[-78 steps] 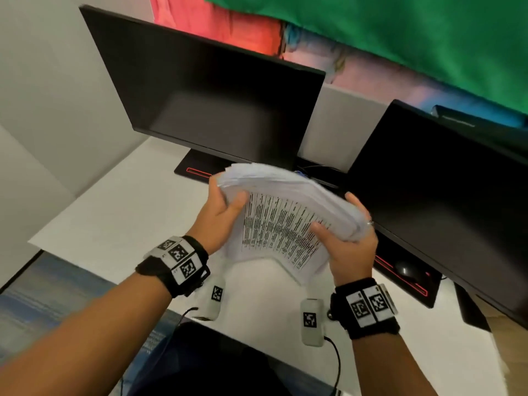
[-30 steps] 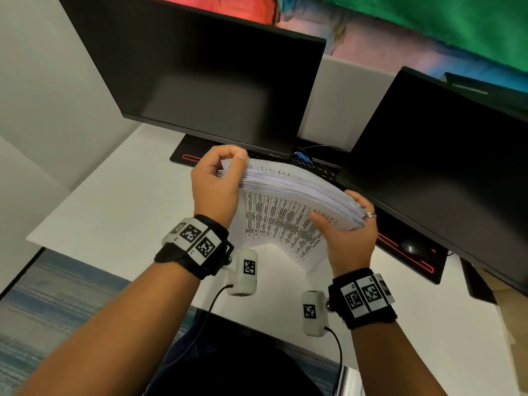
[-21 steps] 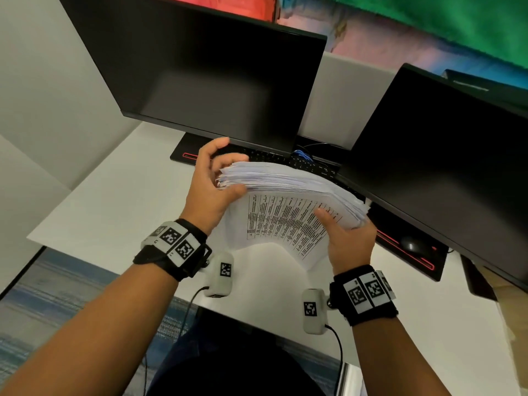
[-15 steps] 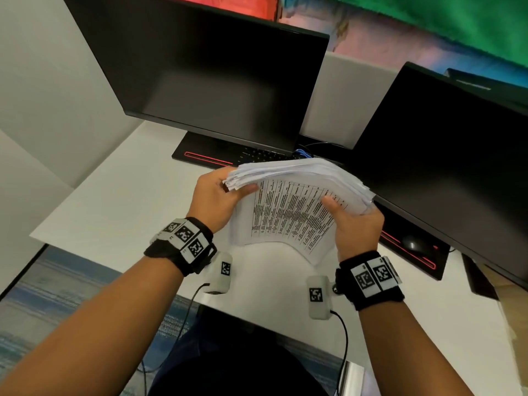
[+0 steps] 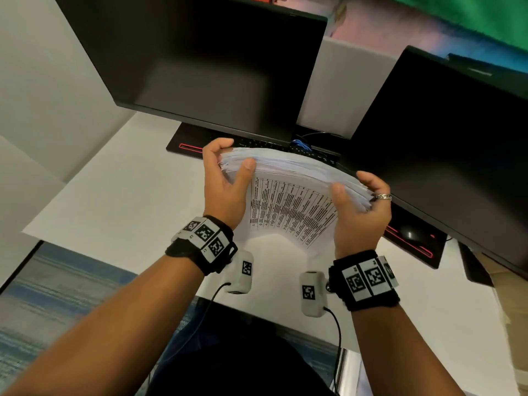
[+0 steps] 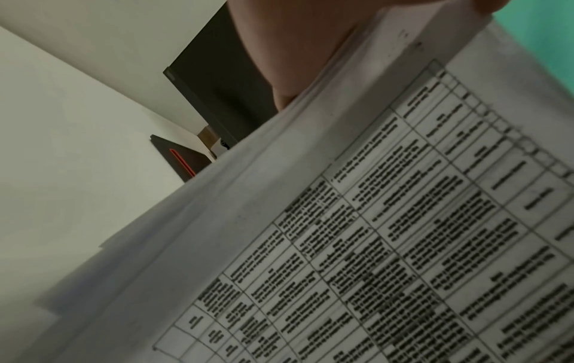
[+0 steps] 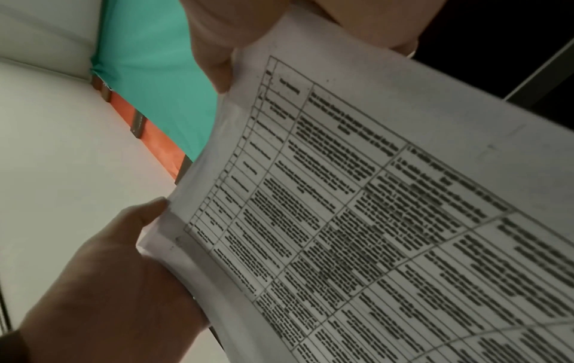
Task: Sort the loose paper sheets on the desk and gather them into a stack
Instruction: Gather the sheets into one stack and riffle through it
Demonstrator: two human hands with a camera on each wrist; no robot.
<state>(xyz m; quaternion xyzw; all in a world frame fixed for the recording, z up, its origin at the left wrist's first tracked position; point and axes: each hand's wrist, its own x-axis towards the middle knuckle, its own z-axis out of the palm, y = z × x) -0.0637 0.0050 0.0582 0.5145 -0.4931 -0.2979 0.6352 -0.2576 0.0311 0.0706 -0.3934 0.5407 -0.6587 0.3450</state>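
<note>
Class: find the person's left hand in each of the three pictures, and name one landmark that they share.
Head: left hand at centre left, gripping the paper stack's left end.
Left wrist: only a finger shows along the top edge, behind the sheets.
Right wrist: lower left, at the stack's edge.
Shared landmark: the printed table on the facing sheet.

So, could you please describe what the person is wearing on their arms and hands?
Both forearms are bare, with no sleeves. Each wrist carries a black band: the left wristband and the right wristband, both faced with white tiles printed with black square markers. A small grey-white camera pod hangs under each wrist, each with its own marker and a thin black cable. The right hand wears a silver ring.
</note>
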